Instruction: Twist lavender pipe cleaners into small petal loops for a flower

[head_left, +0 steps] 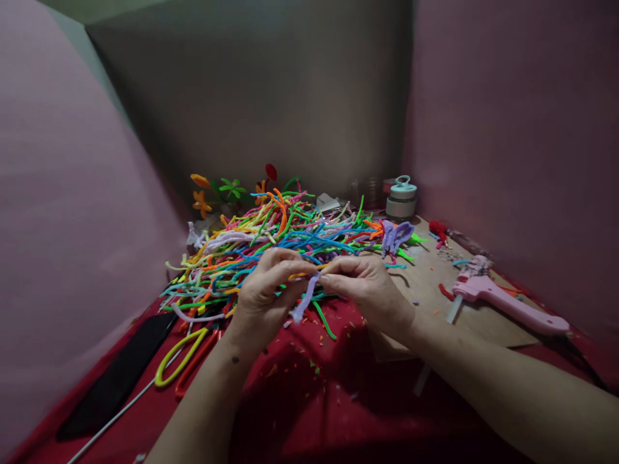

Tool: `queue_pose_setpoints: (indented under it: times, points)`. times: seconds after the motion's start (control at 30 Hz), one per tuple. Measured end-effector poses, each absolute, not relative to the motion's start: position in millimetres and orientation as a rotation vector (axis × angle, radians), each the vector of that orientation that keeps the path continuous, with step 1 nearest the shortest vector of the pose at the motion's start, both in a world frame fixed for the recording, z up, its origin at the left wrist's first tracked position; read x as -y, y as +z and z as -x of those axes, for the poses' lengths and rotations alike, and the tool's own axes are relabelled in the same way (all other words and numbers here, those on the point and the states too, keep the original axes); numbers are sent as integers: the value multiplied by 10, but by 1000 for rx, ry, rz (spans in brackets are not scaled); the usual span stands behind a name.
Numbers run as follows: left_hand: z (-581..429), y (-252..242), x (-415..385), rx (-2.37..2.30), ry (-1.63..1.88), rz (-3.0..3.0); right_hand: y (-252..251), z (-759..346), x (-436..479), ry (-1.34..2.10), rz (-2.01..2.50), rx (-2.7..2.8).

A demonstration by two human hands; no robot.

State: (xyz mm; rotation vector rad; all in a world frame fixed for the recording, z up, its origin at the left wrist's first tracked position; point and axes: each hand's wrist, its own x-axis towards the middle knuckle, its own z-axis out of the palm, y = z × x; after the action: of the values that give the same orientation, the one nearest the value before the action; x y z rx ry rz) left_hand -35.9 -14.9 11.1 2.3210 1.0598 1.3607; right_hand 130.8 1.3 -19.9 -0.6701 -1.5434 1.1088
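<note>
My left hand (271,290) and my right hand (365,287) meet at the middle of the view, fingertips almost touching. Between them is a short lavender pipe cleaner (304,301), pinched near its upper end by both hands; its fuzzy lower end hangs free. Fingers partly hide the upper end. Just behind the hands spreads a large heap of pipe cleaners (309,241) in many colours. A purple looped pipe cleaner piece (396,238) lies at the heap's right end.
A pink glue gun (512,303) rests on a brown board (425,290) at right. Scissors with yellow and red handles (181,361), a thin white stick (120,414) and a flat black object (120,374) lie left. Behind stand pipe-cleaner flowers (232,188) and a lidded jar (401,201).
</note>
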Motion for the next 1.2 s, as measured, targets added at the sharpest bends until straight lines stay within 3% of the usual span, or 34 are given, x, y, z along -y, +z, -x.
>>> queue_pose_setpoints:
  times: [0.17,0.4,0.47,0.63,0.73,0.97,1.2]
  points:
    - [357,116,165,-1125,1224,-2448,-207,-1295,36,1040,637,1632]
    - [205,42,197,-1205,1004,-1842,-272,-1276,62,325,671,1841]
    - [193,28,190,-1235,1054,-1825,-269,-1264,41,448,698,1806]
    - [228,46,168,-1312,1169,-1855,-218,-1249,-9,1311,705,1471]
    - [236,31,151,-1338,1199,-1892,-215,-1251,-27,1442,701,1344]
    - [231,-70,144,-1468,1277,-2183,-291,-1242,-48,981,803,1563]
    - [282,-18,122,-1439,993,-2098,-357,-1246,-26,523,839,1796]
